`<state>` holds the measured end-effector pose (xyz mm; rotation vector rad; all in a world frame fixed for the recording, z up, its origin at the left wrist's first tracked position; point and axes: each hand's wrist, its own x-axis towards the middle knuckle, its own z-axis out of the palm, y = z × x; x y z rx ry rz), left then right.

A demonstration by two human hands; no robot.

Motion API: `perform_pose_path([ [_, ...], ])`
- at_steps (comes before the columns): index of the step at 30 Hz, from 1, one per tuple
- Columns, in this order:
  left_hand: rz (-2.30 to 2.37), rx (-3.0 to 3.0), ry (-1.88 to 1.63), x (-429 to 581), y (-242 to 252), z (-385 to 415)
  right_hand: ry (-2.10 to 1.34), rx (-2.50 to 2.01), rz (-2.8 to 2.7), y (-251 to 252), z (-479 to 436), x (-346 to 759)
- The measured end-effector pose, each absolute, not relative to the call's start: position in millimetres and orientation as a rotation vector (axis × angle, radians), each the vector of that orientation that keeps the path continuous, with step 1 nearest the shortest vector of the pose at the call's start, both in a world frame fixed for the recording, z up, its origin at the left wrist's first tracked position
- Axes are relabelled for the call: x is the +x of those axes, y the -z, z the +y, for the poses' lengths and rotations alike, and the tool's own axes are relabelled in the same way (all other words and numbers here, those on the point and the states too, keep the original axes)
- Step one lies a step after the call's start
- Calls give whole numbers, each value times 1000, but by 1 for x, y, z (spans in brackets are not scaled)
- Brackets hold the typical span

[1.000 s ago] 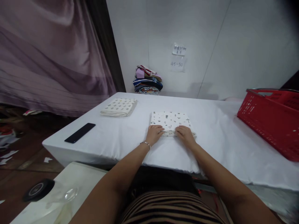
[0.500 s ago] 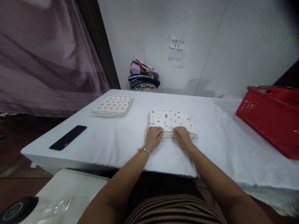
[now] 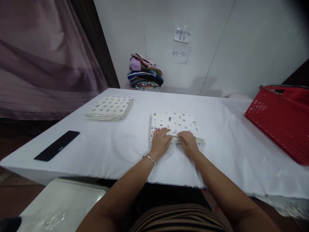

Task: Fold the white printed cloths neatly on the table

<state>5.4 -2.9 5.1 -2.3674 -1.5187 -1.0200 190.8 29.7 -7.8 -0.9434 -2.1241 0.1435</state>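
Printed cloth [image 3: 177, 122] is lying folded on white table [image 3: 113, 148], left hand [image 3: 160, 140] and right hand [image 3: 188, 141] pinching its near edge. I'm apparently straightening layers; next move is likely calling for keeping them aligned. Second folded cloth [image 3: 111, 108] is sitting leftward.

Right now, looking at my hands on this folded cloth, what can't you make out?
- Parts of the folded cloth near its front edge: head view, covered by your left hand and right hand.
- The bottom inside the red basket: head view, hidden by its near wall; its far right is cut off by the picture's edge.
- What the dark object at lower left is: head view, cut off by the picture's edge.
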Motion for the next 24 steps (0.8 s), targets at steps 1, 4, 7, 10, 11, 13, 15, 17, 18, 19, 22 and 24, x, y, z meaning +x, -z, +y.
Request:
perform_pose_path([
  [1, -1530, -2377, 1005, 6, -5, -3, -147, -946, -2126, 8, 30, 191],
  [4, -1571, -2405, 971, 7, -6, -3, -150, -956, -2130, 9, 31, 190],
  [7, -1614, -2412, 973, 9, -7, -2, -147, -954, -2140, 8, 31, 189],
  [10, -1639, -2422, 983, 10, -7, -1, -141, -956, -2149, 7, 30, 188],
  [11, -1643, -2423, 991, 10, -7, -1, -140, -960, -2148, 7, 30, 188],
  [13, -1638, -2424, 1018, 11, -6, -1, -142, -958, -2149, 6, 29, 188],
  [15, -1607, -2427, 1052, 11, -6, -1, -147, -944, -2159, 5, 27, 188],
  [17, -1563, -2431, 1085, 11, -5, -2, -153, -925, -2179, 3, 26, 188],
  [18, -1545, -2432, 1098, 11, -5, -2, -155, -918, -2190, 2, 25, 187],
  [19, -1533, -2432, 1108, 11, -4, -2, -155, -915, -2199, 1, 24, 187],
  [22, -1518, -2442, 1121, 12, -4, -3, -140, -928, -2209, 0, 23, 186],
  [24, -1509, -2461, 1116, 12, -4, -3, -127, -947, -2213, 1, 23, 186],
])
